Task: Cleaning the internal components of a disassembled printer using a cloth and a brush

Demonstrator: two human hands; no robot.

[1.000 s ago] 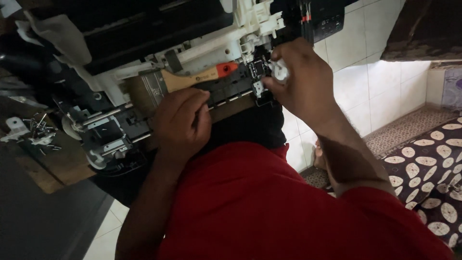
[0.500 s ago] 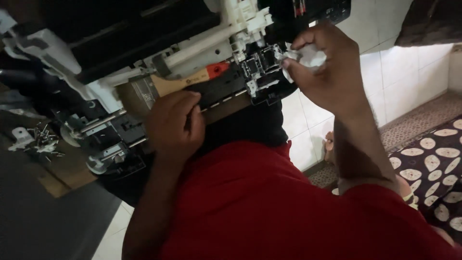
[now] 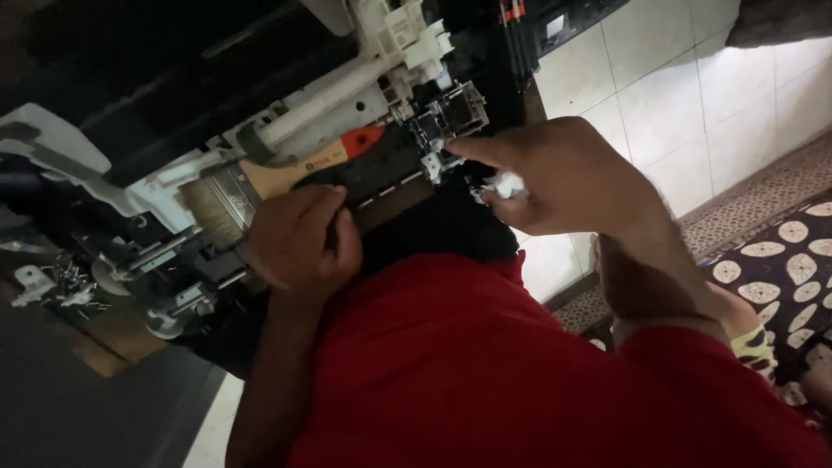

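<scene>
A long black part (image 3: 381, 169) of a taken-apart printer lies across my lap, gripped at its near end by my left hand (image 3: 299, 238). Under it lies a paintbrush (image 3: 260, 186) with a wooden handle, an orange tip and a metal band. At the part's far end, my right hand (image 3: 563, 178) holds a small white crumpled wad (image 3: 505, 185) in its fingers, with the index finger pointing at a small black and white mechanism (image 3: 446, 130).
The printer's white and black frame (image 3: 347, 87) fills the upper left. Loose screws (image 3: 74, 282) and small parts lie on a wooden board (image 3: 104, 334) at left. White floor tiles (image 3: 685, 95) and a patterned mat (image 3: 780, 260) are on the right.
The view has shifted and my right hand has come down from the mechanism's top to its near side, still with the white wad. My left hand keeps its grip.
</scene>
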